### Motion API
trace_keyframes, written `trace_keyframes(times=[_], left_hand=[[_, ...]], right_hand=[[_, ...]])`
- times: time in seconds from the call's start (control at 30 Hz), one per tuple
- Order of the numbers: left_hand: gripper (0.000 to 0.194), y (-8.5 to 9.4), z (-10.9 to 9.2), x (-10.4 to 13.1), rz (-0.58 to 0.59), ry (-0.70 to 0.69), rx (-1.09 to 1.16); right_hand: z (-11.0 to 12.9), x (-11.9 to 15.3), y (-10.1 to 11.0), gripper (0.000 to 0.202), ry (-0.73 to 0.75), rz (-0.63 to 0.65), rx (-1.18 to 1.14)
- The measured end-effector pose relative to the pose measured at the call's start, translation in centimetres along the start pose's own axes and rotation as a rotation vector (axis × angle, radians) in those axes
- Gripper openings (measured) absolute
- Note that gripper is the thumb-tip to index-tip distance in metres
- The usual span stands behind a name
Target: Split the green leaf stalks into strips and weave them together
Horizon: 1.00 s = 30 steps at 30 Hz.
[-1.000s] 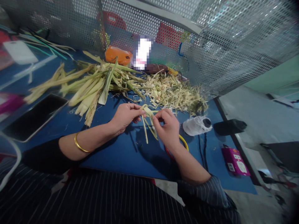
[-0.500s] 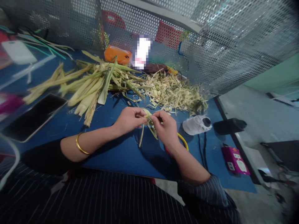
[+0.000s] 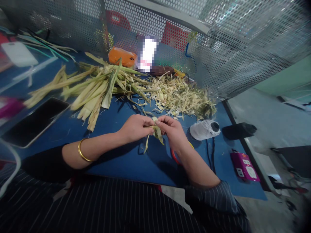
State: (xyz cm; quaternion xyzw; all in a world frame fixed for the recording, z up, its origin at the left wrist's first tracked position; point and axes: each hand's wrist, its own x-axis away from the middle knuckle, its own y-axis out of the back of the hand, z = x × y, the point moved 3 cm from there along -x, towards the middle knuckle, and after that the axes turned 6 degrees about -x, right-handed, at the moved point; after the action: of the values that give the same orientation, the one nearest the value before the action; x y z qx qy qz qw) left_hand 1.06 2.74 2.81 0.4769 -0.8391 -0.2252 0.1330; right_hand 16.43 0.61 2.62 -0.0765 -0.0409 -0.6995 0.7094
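Note:
Between my two hands is a small bundle of pale green husk strips (image 3: pixel 158 133), held just above the blue table. My left hand (image 3: pixel 137 128), gold bangle on the forearm, pinches it from the left. From the right, my right hand (image 3: pixel 171 131) pinches its upper part between thumb and fingers. Loose strip ends hang below the fingertips. Beyond my left hand lies a pile of long husks (image 3: pixel 97 84). A heap of shredded husk (image 3: pixel 181 94) lies beyond my right hand. Under my right wrist a red and yellow ring-shaped thing (image 3: pixel 174 156) shows in part.
On the right are a white thread spool (image 3: pixel 202 130), a black bottle-like object (image 3: pixel 239 130) and a purple box (image 3: pixel 245 166). A dark phone (image 3: pixel 35 121) lies left. An orange packet (image 3: pixel 122 57) and a blurred-out bright screen (image 3: pixel 147 53) stand before the perforated metal panel (image 3: pixel 218 48).
My fingers have shifted on the husk strips. The bundle is turned, with a pale flat end now upward and a wider leaf hanging below. My left hand sits slightly lower.

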Motion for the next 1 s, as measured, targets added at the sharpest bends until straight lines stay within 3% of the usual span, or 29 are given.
trace_keyframes(times=[0.1,0.23,0.3,0.43,0.7,1.0], left_hand=[[0.015,-0.5,0.1,0.0,0.166,0.062,0.126],[0.016,-1.2,0.0,0.3,0.424,0.128,0.303],[0.018,-1.1,-0.1,0.3,0.478,0.126,0.338],[0.019,-0.5,-0.1,0.1,0.47,0.106,0.366],[0.021,0.0,0.0,0.2,0.589,0.032,0.298],[0.031,-0.9,0.0,0.6,0.405,0.148,0.314]], right_hand=[[-0.1,-0.1,0.1,0.024,0.011,0.01,-0.05],[0.1,-0.5,0.8,0.027,0.101,-0.084,-0.155],[-0.1,-0.8,1.0,0.025,0.11,-0.135,-0.242],[-0.2,-0.8,1.1,0.023,0.161,-0.216,-0.321],[-0.1,-0.4,0.9,0.022,0.323,-0.289,-0.245],[-0.2,-0.4,0.2,0.02,0.284,-0.134,-0.137]])
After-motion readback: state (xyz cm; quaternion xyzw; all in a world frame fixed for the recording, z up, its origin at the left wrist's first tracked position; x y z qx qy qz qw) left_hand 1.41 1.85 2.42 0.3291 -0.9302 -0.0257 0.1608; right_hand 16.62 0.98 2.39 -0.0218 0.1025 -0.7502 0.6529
